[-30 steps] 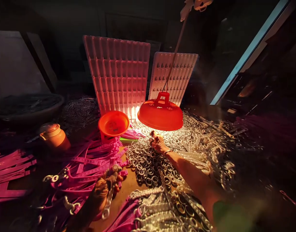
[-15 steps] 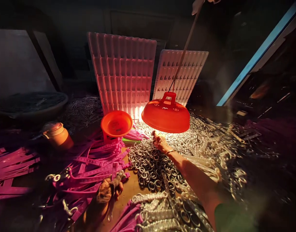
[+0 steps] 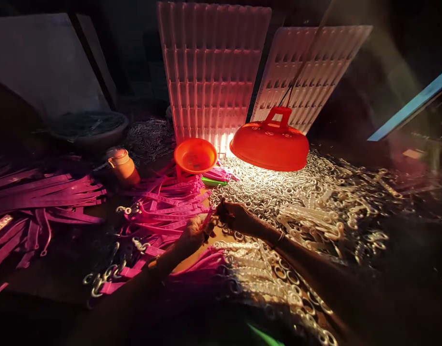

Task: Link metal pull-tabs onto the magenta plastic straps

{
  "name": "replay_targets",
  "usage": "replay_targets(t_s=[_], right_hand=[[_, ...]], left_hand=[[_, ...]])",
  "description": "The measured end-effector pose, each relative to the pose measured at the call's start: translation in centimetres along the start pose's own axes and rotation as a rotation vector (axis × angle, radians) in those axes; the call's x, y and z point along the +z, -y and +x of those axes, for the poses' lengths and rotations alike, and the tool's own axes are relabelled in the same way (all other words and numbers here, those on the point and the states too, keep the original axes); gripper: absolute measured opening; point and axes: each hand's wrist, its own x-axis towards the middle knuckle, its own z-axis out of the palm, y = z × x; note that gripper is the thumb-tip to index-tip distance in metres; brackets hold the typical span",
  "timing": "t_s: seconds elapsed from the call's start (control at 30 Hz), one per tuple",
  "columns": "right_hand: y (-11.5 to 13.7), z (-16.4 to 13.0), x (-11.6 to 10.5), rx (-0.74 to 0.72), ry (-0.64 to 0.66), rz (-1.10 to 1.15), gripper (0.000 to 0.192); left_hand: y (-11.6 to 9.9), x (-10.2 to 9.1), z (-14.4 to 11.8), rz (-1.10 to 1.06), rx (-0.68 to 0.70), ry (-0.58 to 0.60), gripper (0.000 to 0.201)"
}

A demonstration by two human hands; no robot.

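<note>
Left hand (image 3: 195, 232), pink strap (image 3: 207, 219) in its fingers, right hand (image 3: 237, 216) beside.

Narrow pink strap (image 3: 207, 219), pinched in the left hand (image 3: 195, 233), tilted, mostly hidden by fingers, close to the right hand (image 3: 238, 216), loose pink straps (image 3: 163, 211) crisscrossed in a flat pile just beyond the left hand, shiny metal rings (image 3: 257, 185) heaped beyond the right hand.
</note>
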Motion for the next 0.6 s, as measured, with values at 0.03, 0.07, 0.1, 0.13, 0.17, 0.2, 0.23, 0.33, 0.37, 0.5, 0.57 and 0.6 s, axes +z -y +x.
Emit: replay_targets(t_s=[0.03, 0.07, 0.1, 0.13, 0.17, 0.2, 0.23, 0.33, 0.37, 0.5, 0.57, 0.6], right_hand=[[0.3, 0.0, 0.3, -0.007, 0.002, 0.013, 0.015], [0.6, 0.1, 0.6, -0.012, -0.005, 0.022, 0.015], [0.7, 0.2, 0.9, -0.014, -0.019, 0.029, 0.016], [0.8, 0.2, 1.2, -0.010, -0.031, 0.036, 0.016], [0.8, 0.3, 1.5, -0.001, -0.044, 0.048, 0.016], [0.9, 0.3, 1.7, 0.019, -0.064, 0.074, 0.017], [1.0, 0.3, 1.8, 0.051, -0.094, 0.115, 0.017], [1.2, 0.2, 2.2, 0.221, -0.233, 0.295, 0.026], [1.3, 0.0, 2.3, 0.297, -0.262, 0.359, 0.030], [1.2, -1.1, 2.9, 0.478, -0.161, 0.470, 0.031], [0.9, -1.6, 3.4, 0.437, -0.130, 0.489, 0.024], [0.7, -1.7, 3.6, 0.412, -0.130, 0.505, 0.019]], left_hand=[[0.0, 0.0, -0.2, -0.015, 0.005, 0.004, 0.048], [0.1, 0.0, -0.3, -0.038, 0.001, 0.009, 0.047], [0.3, -0.1, -0.5, -0.066, -0.013, 0.008, 0.047], [0.4, -0.2, -0.7, -0.096, -0.030, 0.006, 0.047], [0.5, -0.3, -0.8, -0.120, -0.045, 0.003, 0.048], [0.6, -0.5, -0.9, -0.140, -0.051, -0.002, 0.050], [0.6, -0.6, -1.1, -0.162, -0.048, -0.010, 0.052], [0.8, -1.1, -1.1, -0.235, -0.042, -0.050, 0.053], [1.0, -1.3, -1.0, -0.248, -0.047, -0.067, 0.051], [2.7, -2.0, -0.2, -0.276, -0.058, -0.115, 0.037], [3.6, -2.3, 0.1, -0.313, -0.043, -0.099, 0.032], [4.0, -2.5, 0.3, -0.331, -0.046, -0.087, 0.029]])
